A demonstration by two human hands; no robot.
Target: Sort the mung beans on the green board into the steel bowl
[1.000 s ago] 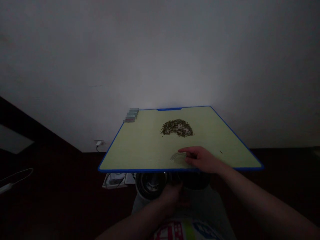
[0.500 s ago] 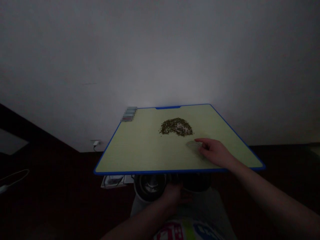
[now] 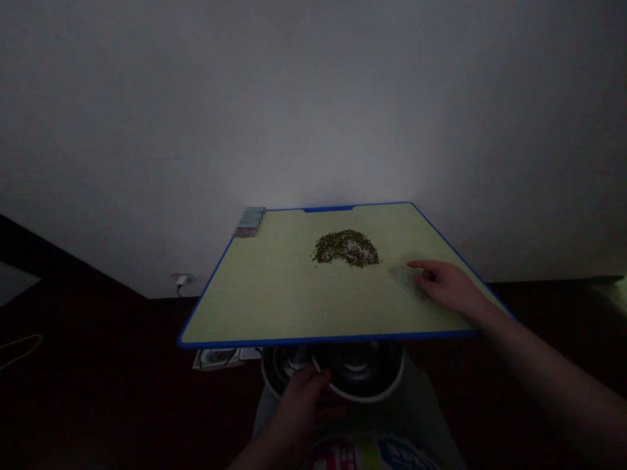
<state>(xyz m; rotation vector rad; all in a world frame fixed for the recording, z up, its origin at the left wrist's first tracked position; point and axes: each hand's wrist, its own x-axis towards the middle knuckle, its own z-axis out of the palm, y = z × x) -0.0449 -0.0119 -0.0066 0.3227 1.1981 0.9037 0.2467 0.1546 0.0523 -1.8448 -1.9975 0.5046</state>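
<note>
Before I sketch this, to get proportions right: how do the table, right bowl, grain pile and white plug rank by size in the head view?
Table
Right bowl, partly hidden
Grain pile
White plug

Worn are grey trousers (image 3: 416,411) and a top (image 3: 367,454) printed pink, yellow and blue.

Pale wall (image 3: 313,104) behind bench (image 3: 264,287); white plug (image 3: 182,280) low on it, left of bench. Pale box (image 3: 216,358) with dark cords under bench's near left corner. Dark floor (image 3: 98,398) around bench, thin white cable (image 3: 39,337) well to its left.
</note>
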